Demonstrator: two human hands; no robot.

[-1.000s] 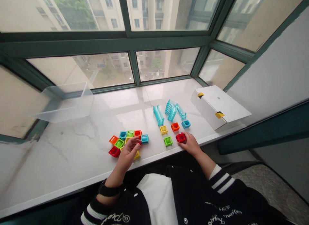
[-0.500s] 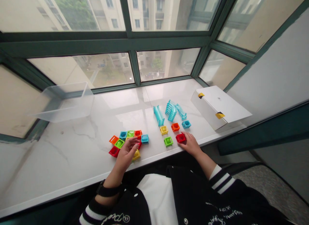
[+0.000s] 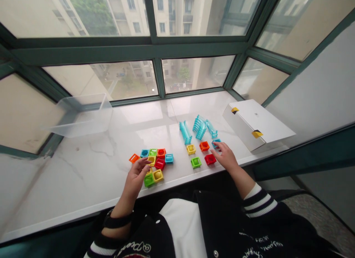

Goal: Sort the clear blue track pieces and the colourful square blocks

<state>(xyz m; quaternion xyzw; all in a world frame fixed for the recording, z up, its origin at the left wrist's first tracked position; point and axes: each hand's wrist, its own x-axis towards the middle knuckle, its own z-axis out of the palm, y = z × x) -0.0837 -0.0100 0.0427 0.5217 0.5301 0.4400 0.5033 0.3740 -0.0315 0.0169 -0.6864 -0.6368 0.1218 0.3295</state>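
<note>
My left hand [image 3: 135,179] hovers over a cluster of small coloured square blocks [image 3: 155,158] near the sill's front edge. Its fingers are loosely bent and apart, with the tips by a yellow block [image 3: 151,160] and the thumb beside a green block [image 3: 149,180]. My right hand [image 3: 226,157] lies flat with fingers stretched out, the tips reaching a blue block [image 3: 216,142]. A red block [image 3: 210,159] sits free just left of that hand. Green [image 3: 195,162], yellow [image 3: 190,149] and orange [image 3: 204,146] blocks stand in rows beside it.
Turquoise ribbed track pieces [image 3: 199,126] lie behind the rows. A white box [image 3: 257,125] sits at the right end of the white marble sill [image 3: 91,165]. A clear plastic tub [image 3: 80,115] stands at the back left, against the window.
My right hand has let go of the red block and reached forward to the blue one. My left hand has drawn back slightly, and a green block now lies at the front by the yellow one.
</note>
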